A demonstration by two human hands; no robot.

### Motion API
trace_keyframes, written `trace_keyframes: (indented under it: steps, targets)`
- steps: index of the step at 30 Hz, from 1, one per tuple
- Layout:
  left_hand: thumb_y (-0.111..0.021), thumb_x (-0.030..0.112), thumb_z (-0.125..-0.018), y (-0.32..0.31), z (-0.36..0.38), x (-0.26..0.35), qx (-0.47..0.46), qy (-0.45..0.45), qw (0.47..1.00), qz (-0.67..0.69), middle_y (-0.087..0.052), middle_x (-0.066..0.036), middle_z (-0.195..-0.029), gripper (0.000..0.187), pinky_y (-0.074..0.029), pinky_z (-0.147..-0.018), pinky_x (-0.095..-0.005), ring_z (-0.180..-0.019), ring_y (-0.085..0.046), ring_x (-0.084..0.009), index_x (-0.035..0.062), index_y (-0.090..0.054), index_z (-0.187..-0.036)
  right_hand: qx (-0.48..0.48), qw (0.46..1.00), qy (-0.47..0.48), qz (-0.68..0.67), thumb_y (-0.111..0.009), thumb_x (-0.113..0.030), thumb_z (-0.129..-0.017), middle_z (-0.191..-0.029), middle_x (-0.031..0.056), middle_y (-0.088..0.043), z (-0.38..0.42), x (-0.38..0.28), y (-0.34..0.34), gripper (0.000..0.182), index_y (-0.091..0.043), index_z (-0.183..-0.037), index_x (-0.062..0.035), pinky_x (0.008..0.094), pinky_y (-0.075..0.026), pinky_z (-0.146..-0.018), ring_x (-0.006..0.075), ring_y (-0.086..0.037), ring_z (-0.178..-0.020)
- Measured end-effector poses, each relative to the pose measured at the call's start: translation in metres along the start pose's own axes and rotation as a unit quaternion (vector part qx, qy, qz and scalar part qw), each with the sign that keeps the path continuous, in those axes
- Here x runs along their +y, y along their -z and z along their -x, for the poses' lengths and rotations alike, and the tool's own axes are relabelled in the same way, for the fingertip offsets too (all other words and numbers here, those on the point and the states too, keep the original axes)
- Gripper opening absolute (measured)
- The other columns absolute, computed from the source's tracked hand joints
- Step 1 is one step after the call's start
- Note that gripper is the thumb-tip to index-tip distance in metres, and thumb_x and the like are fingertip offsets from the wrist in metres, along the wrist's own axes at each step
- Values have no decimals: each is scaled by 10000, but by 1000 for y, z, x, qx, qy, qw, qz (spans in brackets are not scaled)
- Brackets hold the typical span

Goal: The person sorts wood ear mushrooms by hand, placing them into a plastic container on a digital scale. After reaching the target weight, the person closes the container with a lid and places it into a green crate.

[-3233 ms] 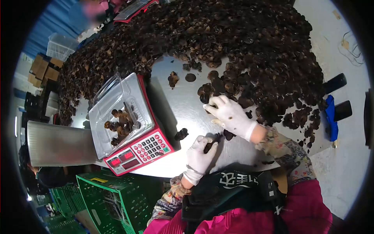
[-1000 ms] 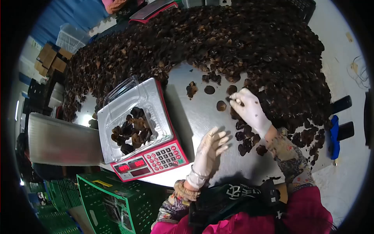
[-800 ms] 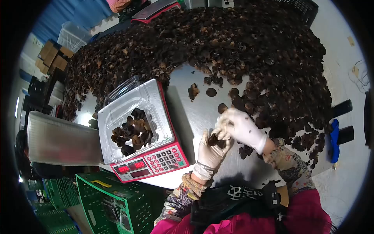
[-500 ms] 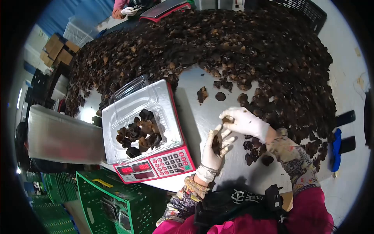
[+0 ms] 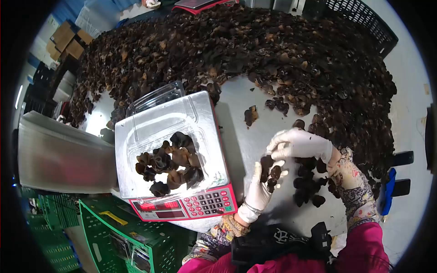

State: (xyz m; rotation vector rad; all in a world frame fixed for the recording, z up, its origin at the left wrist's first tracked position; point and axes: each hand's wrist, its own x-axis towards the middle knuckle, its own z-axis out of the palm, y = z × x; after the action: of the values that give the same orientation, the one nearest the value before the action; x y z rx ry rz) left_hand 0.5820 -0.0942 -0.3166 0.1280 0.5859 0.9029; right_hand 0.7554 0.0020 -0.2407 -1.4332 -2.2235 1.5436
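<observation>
My left hand (image 5: 258, 193), in a white glove, cups several dark brown wood ear mushrooms (image 5: 275, 173) in its palm, above the metal table. Just above it, my gloved right hand (image 5: 300, 144) is curled with its fingertips close to the mushrooms; whether a piece is between them is hidden. To the left stands a red and silver weighing scale (image 5: 214, 200). On its plate lies a clear plastic tray (image 5: 132, 136), its lid (image 5: 157, 98) folded back, with several wood ear mushrooms (image 5: 170, 164) inside. More loose mushrooms (image 5: 307, 184) lie below my right wrist.
A wide heap of wood ear mushrooms (image 5: 236, 50) covers the far table. A stack of clear trays (image 5: 66, 154) stands left of the scale, above green crates (image 5: 123, 227). A black crate (image 5: 364, 22) sits at the back right. Another person's gloved hand (image 5: 151, 3) shows at the top.
My right hand's fingers have turned downward over the left hand, and more mushrooms now show in the left palm. A round mushroom no longer lies on the bare table. The view has shifted slightly.
</observation>
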Motion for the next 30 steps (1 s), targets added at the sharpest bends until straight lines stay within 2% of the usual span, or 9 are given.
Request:
trace_keyframes:
  steps: [5, 7, 15, 17, 18, 19, 25, 29, 30]
  targets:
    - [-432, 274, -965, 11, 1, -5, -11, 3, 997, -81, -640, -103, -1133, 341, -425, -601, -240, -889, -644, -179, 61, -567, -1194, 285, 952, 97, 52, -631, -137, -843, -1115, 124, -596, -78, 18, 5, 202, -660, -996, -8, 331, -465, -896, 267, -575, -1031]
    - [-440, 305, -978, 14, 2, -1, -68, 28, 994, -82, -623, -23, -1172, 352, -420, -638, -217, -969, -622, -146, 78, -556, -1222, 352, 850, 149, 364, -643, -116, -810, -1066, 106, -585, -110, 21, 5, 164, -652, -947, -26, 360, -477, -860, 273, -550, -1034]
    - [-457, 282, -966, 7, 4, -3, -32, 24, 994, -97, -660, -71, -1077, 339, -416, -593, -220, -859, -635, -170, 48, -589, -1173, 354, 924, 14, 141, -670, -135, -791, -995, 63, -570, -45, -13, -4, 119, -599, -845, -56, 380, -474, -783, 276, -549, -947]
    - [-480, 230, -965, 9, 5, -6, -56, -43, 984, -166, -661, -82, -1018, 299, -422, -557, -207, -789, -631, -154, 23, -597, -1147, 572, 792, 187, 105, -666, -179, -805, -970, 66, -566, -30, 2, -26, 158, -584, -871, -61, 376, -473, -751, 284, -565, -876]
    - [-486, 180, -966, 3, 7, -7, -39, -64, 983, -168, -656, -77, -966, 263, -423, -528, -194, -742, -620, -134, 3, -609, -1117, 463, 794, 189, 345, -677, -163, -796, -926, 88, -560, -32, 39, -42, 176, -568, -887, -60, 367, -476, -705, 296, -576, -795]
    - [-483, 143, -978, 6, 7, -7, -57, -59, 981, -174, -664, -39, -985, 250, -430, -590, -191, -783, -609, -90, 28, -605, -1164, 376, 894, 97, 222, -693, -115, -783, -890, 109, -554, -22, 31, -58, 174, -567, -887, -55, 352, -475, -658, 288, -578, -744]
    - [-519, 67, -946, 1, 10, -16, -53, -71, 960, -266, -642, -45, -944, 188, -441, -583, -198, -749, -599, -105, 4, -636, -1080, 608, 784, 118, 41, -700, -33, -794, -947, 91, -581, 26, -33, -21, 174, -562, -899, -16, 273, -460, -606, 182, -551, -649]
    - [-600, 25, -888, 1, 5, -21, -19, -243, 856, -456, -648, -40, -936, 139, -468, -706, -233, -818, -598, -113, 6, -677, -1002, 319, 916, 5, 244, -625, -140, -871, -878, 92, -562, 13, 48, -63, 148, -559, -964, -45, 372, -484, -692, 191, -623, -816]
    - [-614, 35, -876, -3, 4, -20, -3, -299, 806, -511, -648, -63, -927, 157, -476, -739, -259, -825, -608, -146, 16, -675, -1019, 390, 909, 60, 138, -638, -115, -852, -818, 83, -532, 18, 54, -61, 149, -553, -956, -49, 357, -473, -660, 194, -591, -750]
